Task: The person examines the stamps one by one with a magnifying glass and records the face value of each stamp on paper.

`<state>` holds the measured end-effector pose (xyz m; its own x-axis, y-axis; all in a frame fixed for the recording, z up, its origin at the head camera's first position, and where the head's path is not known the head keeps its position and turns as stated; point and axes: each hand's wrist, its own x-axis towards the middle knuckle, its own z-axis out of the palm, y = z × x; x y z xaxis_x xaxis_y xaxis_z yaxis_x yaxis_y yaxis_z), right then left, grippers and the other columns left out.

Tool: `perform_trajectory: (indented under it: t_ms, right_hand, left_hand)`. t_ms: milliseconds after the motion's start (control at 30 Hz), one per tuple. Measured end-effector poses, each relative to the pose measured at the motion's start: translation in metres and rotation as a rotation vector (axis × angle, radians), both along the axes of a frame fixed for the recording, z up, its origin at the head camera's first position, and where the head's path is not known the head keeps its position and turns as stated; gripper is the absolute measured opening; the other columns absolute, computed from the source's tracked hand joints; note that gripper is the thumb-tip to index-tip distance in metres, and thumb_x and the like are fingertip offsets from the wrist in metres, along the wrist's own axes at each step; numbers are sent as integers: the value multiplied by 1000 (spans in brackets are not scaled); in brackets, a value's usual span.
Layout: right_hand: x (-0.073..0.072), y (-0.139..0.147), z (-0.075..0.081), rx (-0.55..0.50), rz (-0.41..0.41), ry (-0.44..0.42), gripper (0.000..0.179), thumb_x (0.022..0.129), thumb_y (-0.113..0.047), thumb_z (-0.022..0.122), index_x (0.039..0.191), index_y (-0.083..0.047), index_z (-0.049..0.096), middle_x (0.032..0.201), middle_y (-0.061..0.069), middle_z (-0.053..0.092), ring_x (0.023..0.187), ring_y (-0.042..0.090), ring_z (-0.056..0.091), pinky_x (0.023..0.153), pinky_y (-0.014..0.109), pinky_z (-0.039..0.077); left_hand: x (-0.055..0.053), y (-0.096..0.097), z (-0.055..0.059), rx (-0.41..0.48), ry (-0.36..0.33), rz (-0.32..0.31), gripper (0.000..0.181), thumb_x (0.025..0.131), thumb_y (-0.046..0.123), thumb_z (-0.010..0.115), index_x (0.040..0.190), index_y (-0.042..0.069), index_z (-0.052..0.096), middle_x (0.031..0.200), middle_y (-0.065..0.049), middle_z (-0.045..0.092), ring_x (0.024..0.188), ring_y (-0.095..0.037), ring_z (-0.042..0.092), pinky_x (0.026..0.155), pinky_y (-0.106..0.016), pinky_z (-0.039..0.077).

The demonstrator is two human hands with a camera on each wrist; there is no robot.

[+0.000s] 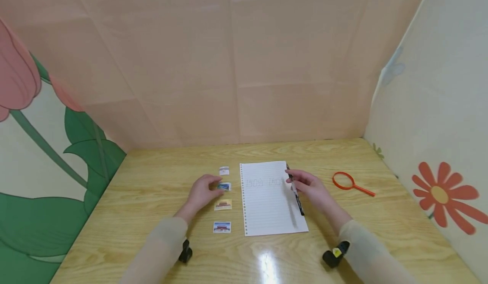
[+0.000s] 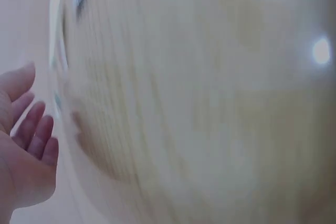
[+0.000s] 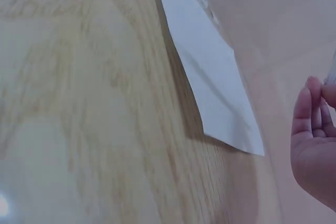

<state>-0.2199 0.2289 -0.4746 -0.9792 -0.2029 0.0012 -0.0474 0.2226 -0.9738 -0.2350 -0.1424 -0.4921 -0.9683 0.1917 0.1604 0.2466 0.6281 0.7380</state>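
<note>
My left hand is at a small blue-and-green stamp, thumb and forefinger spread apart on either side of it. In the left wrist view the fingers of that hand are loosely bent, with a gap to the thumb. My right hand pinches a slim pen over the right edge of a lined, hole-punched sheet of paper. Faint handwriting runs across the sheet's upper part. In the right wrist view, only a bit of the pen shows beside the right hand.
More stamps stand in the same column: a pale one at the back, a yellow one and a blue-and-red one nearer. An orange-red magnifying glass lies right of the paper on the wooden table. A pink sheet hangs behind.
</note>
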Motion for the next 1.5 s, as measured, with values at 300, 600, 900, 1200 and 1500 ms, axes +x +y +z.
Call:
perform_trajectory:
  t_ms: [300, 600, 900, 1200, 1500]
  right_hand:
    - [-2, -19, -5, -248, 64, 168, 37, 95, 9, 58, 129, 18, 48, 93, 5, 59, 84, 8, 62, 81, 24, 56]
    - [-6, -35, -8, -154, 54, 196, 35, 98, -2, 58, 129, 14, 54, 95, 13, 64, 84, 11, 66, 79, 22, 55]
    - [-9, -50, -14, 69, 60, 106, 38, 101, -20, 59, 134, -1, 60, 112, 19, 69, 91, 15, 68, 82, 22, 55]
    - [-9, -78, -17, 20, 16, 124, 24, 91, -9, 71, 111, 3, 66, 98, 13, 69, 75, 12, 64, 66, 23, 55]
    - [-13, -98, -28, 78, 20, 194, 14, 88, -2, 72, 100, 2, 67, 85, 5, 66, 66, 7, 60, 59, 18, 49]
  left_hand:
    - [35, 41, 11, 41, 80, -141, 33, 82, 9, 80, 113, 1, 71, 111, -11, 68, 104, -30, 62, 94, -46, 50]
    - [70, 74, 7, -118, 63, -256, 37, 80, 20, 84, 113, 8, 74, 110, -4, 68, 104, -22, 60, 94, -39, 48]
    - [78, 79, 8, -282, 110, -214, 40, 73, 25, 86, 109, 12, 76, 104, -1, 66, 99, -20, 57, 91, -37, 47]
    - [78, 77, 3, -313, 151, -239, 39, 71, 24, 89, 106, 10, 77, 105, -2, 65, 100, -21, 58, 91, -35, 48]
    - [76, 74, 0, -311, 130, -242, 39, 73, 28, 88, 108, 12, 77, 107, -1, 65, 101, -20, 58, 91, -33, 48]
